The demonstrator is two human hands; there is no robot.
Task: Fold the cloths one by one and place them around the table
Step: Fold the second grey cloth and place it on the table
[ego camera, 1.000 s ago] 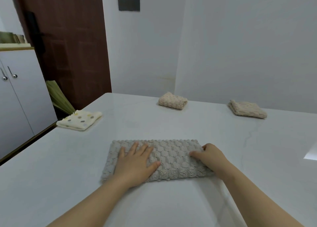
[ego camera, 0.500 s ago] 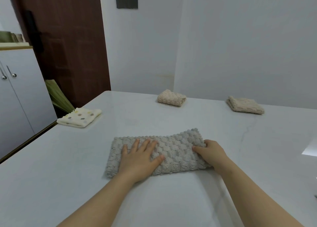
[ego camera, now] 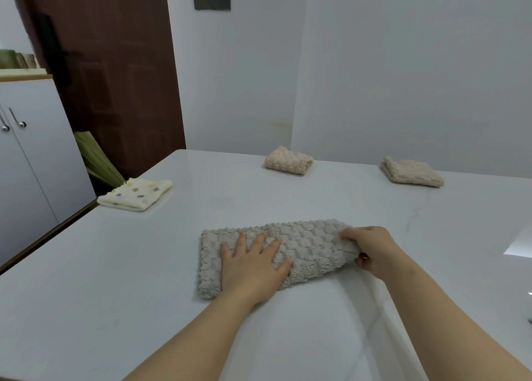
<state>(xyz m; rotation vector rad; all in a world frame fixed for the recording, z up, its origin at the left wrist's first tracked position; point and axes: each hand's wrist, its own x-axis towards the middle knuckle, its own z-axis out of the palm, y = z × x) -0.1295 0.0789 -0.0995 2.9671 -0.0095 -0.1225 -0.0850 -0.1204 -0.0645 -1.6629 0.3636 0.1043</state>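
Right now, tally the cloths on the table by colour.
1 grey cloth
2 beige cloths
1 dotted cloth
Total: 4

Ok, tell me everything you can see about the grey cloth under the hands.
The grey cloth is thick, bumpy and fluffy-looking, folded into a long band lying crosswise on the white table, close to the person. The left hand presses flat on its left half, fingers spread. The right hand grips its right end, which is raised a little off the table. Nothing else touches it.
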